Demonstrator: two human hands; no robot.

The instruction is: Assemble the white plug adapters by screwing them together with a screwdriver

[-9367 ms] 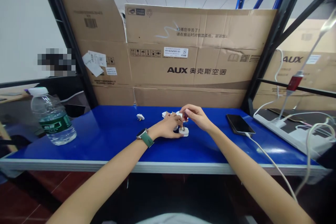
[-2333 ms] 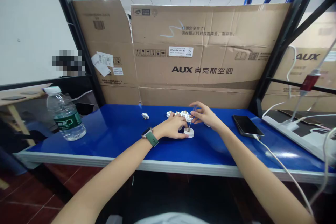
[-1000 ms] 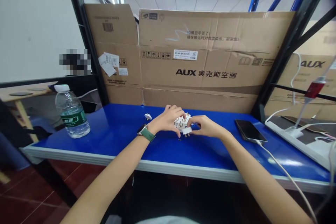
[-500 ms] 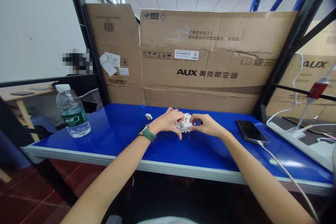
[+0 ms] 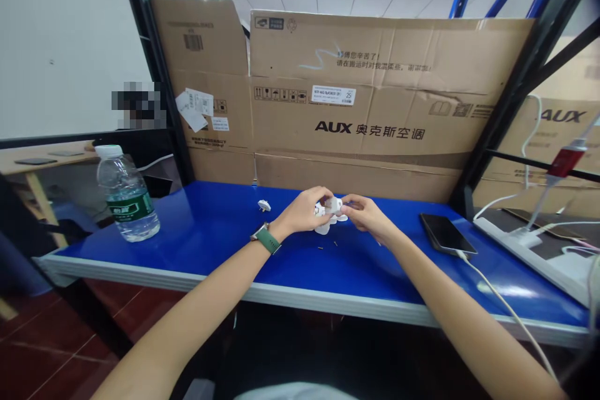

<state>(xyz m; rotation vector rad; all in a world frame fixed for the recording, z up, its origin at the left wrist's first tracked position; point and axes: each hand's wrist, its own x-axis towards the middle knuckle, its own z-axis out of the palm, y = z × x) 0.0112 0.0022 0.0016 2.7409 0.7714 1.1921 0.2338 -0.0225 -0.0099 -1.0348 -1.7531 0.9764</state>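
Over the blue table (image 5: 225,250), both hands pinch one white plug (image 5: 333,205) between them, raised a little. My left hand (image 5: 307,209), with a watch on a green strap, grips its left side with thumb and fingers. On the right side, the fingertips of my right hand (image 5: 370,219) are closed on it. More white plug parts (image 5: 322,229) lie right below, partly hidden by the hands. Two tiny dark pieces, like screws (image 5: 320,248), rest on the table nearer to me. Another white plug piece with metal pins (image 5: 264,205) lies left of my left hand.
A water bottle (image 5: 127,200) stands at the table's left end. To the right lie a phone (image 5: 447,233) with a cable and a white power strip (image 5: 539,259). A cardboard sheet (image 5: 365,162) walls off the back. Another person (image 5: 140,137) is at the far left.
Both hands have lifted the plug slightly and turned it, so its pins no longer show pointing down. White parts and the tiny dark pieces on the table now show more clearly below.
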